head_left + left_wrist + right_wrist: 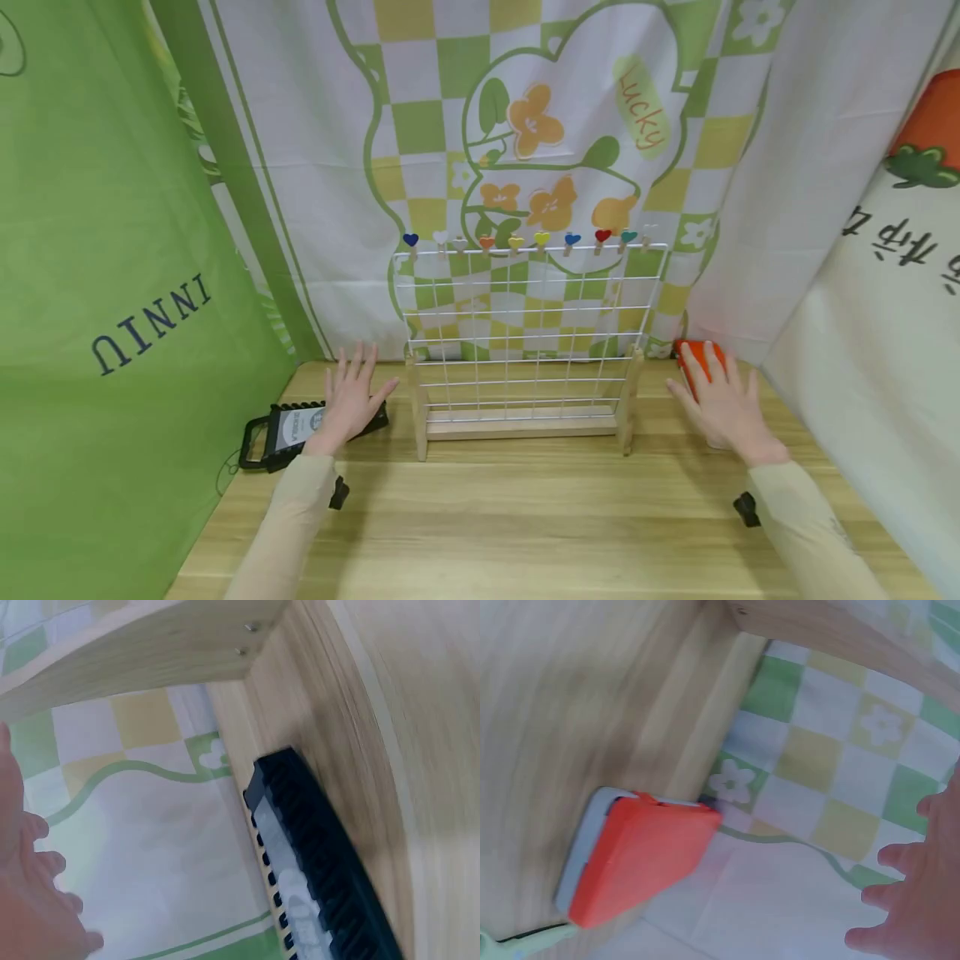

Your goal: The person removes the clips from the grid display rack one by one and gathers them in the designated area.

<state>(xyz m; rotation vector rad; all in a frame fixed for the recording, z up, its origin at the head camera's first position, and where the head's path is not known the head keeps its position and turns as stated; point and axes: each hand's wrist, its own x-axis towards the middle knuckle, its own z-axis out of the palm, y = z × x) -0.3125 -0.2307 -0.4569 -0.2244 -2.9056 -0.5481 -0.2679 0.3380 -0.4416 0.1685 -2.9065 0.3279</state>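
- At our far left we see hanging green cloth [142, 275] with the dark letters "INNIU".
- Beside it, on the pale wood-grain table [480, 508], we find a flat black plastic holder [296, 429] with a toothed edge, a handle loop and a grey label.
- Our left hand [347, 404], in a pale cream sleeve, covers part of the holder in the head view; the left wrist view shows the visible fingers apart from it. The hand is released, fingers spread, grasping nothing.
- Between our hands we see an upright white wire grid [507, 337] in a light wooden stand [521, 427]. Small heart-topped clips [542, 240] in several colours line its top wire.
- Toward the right, a box with an orange-red lid and greyish body [645, 859] sits near the table's back edge.
- Our right hand [731, 408] overlaps that box in the head view, but we see its fingers apart from it in the right wrist view. This hand is released too, fingers outstretched and holding nothing.
- At our far right hangs white cloth [877, 350] with dark characters.
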